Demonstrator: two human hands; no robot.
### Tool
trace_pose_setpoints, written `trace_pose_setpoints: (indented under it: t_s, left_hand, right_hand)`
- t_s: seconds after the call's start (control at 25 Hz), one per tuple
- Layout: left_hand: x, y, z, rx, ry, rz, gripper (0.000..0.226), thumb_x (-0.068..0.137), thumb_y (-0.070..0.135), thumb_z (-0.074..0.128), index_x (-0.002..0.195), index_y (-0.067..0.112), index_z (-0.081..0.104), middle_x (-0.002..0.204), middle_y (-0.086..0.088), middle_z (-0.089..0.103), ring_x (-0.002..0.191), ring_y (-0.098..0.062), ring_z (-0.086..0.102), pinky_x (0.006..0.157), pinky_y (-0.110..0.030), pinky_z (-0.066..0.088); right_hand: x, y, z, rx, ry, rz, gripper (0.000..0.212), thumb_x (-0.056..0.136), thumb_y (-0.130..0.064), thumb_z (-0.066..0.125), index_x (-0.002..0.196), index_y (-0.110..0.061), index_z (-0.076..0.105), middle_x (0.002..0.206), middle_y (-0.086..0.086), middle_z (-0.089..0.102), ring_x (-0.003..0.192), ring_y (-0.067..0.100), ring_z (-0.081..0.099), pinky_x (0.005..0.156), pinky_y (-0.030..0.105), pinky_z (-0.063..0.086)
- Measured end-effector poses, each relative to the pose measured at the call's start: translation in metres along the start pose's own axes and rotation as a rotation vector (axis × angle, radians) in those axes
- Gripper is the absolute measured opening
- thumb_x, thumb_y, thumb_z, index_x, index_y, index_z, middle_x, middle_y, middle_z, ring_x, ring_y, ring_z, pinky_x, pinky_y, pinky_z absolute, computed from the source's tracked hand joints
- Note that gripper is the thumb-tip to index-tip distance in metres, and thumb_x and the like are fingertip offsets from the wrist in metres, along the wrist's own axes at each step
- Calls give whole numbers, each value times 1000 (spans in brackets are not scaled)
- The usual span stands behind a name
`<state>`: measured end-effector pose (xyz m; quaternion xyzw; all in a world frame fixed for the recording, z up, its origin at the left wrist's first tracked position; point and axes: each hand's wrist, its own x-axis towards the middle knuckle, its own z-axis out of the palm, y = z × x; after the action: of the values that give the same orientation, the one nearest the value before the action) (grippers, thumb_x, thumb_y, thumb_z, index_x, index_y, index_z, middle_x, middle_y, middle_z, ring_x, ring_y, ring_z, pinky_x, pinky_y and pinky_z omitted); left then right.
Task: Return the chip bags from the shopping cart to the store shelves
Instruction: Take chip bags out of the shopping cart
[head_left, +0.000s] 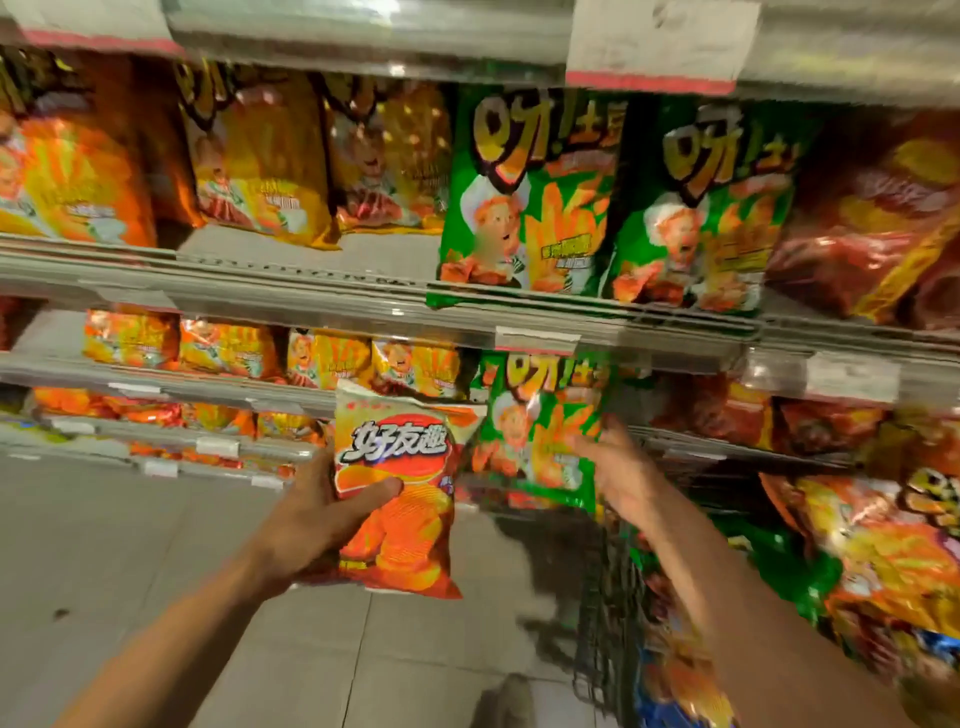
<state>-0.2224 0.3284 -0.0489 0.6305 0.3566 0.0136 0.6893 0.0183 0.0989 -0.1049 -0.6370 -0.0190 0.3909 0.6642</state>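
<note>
Left hand: my left hand (311, 512) grips the orange bag (397, 493) from its left side, thumb across the front, fingers hidden behind it; forearm reaches up from lower left.
Orange bag: upright, held in the air in front of the lower shelves, above the floor (130, 545); top edge crumpled.
Right hand: my right hand (618, 467) is up against the right edge of the green bag (540, 441); the frame is blurred, so I cannot tell whether the fingers wrap it or only press it. Forearm rises from lower right, over the cart (608, 623).
Green bag: upright, just right of the orange bag, its top meeting the middle shelf (363, 306) rail; I cannot tell whether it stands on a shelf.
Cart: dark wire basket at lower right, holding more bags (883, 561), orange, yellow and green, heaped together.
Middle shelf: two green bags of the same print at centre right, orange and yellow ones to the left, dark red to the right.
Lower shelves: rows of small orange bags at left.
Floor: pale tiles below my left arm.
</note>
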Motion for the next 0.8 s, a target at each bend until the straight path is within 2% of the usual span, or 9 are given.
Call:
trace_pose_setpoints:
  t_s: [0.08, 0.16, 0.28, 0.32, 0.4, 0.48, 0.56, 0.64, 0.8]
  left_hand:
    - [12, -3, 2, 0, 53, -2, 50, 82, 18, 77, 126, 13, 56, 112, -11, 76, 100, -32, 74, 84, -49, 61]
    - [20, -6, 6, -18, 76, -3, 51, 82, 18, 78, 127, 13, 55, 110, -9, 77, 99, -29, 75, 79, -44, 63]
    - [26, -7, 10, 2, 88, 7, 49, 80, 22, 80, 122, 22, 56, 106, 1, 78, 93, -20, 76, 68, -29, 62]
    - [26, -7, 11, 7, 101, 7, 51, 78, 24, 81, 123, 22, 55, 107, 2, 78, 94, -20, 76, 69, -30, 62]
    - [25, -7, 12, 25, 132, 0, 59, 75, 32, 83, 125, 21, 54, 111, 0, 77, 97, -21, 75, 77, -40, 62]
    - [22, -6, 12, 19, 150, -6, 63, 72, 35, 83, 125, 20, 52, 113, -2, 76, 98, -23, 75, 82, -46, 61]
    - [18, -3, 12, -31, 166, -14, 64, 74, 31, 82, 127, 17, 50, 115, -6, 75, 99, -26, 75, 84, -49, 61]
    - [13, 1, 11, -56, 212, -10, 64, 76, 27, 81, 129, 15, 49, 118, -8, 73, 101, -28, 74, 86, -50, 60]
    - [1, 11, -2, -91, 241, 12, 63, 75, 26, 82, 127, 15, 48, 117, -8, 73, 100, -25, 74, 82, -44, 62]
  right_hand:
    - [55, -21, -6, -102, -32, -23, 33, 89, 4, 62, 119, -7, 60, 93, -7, 79, 86, 8, 75, 72, 25, 60]
    - [95, -31, -14, -196, 11, -32, 15, 95, 0, 61, 102, -12, 63, 82, -16, 77, 80, 2, 72, 71, 20, 57]
    - [118, -30, -19, -274, 72, -2, 26, 96, -8, 63, 77, -26, 67, 56, -24, 66, 64, -5, 62, 54, 7, 47]
    - [119, -25, -20, -303, 78, -13, 29, 93, -11, 67, 70, -27, 68, 50, -25, 63, 59, -8, 61, 51, 6, 44]
    - [113, -16, -12, -373, 53, -33, 14, 83, -27, 78, 78, -38, 72, 65, -35, 67, 73, -18, 62, 64, 10, 43]
    - [111, -5, -1, -504, 94, -61, 39, 75, -46, 86, 108, -47, 65, 101, -42, 66, 93, -20, 60, 82, 12, 46]
    - [112, 3, 10, -562, 219, -64, 76, 77, -45, 85, 141, -23, 49, 141, -5, 59, 120, 13, 58, 98, 27, 46]
    - [113, 11, 15, -566, 216, -106, 81, 83, -38, 82, 146, -7, 41, 143, 16, 55, 121, 28, 57, 96, 32, 48]
    - [101, 8, 22, -746, 303, -123, 95, 81, -39, 84, 152, -6, 30, 149, 19, 47, 135, 35, 49, 111, 42, 41]
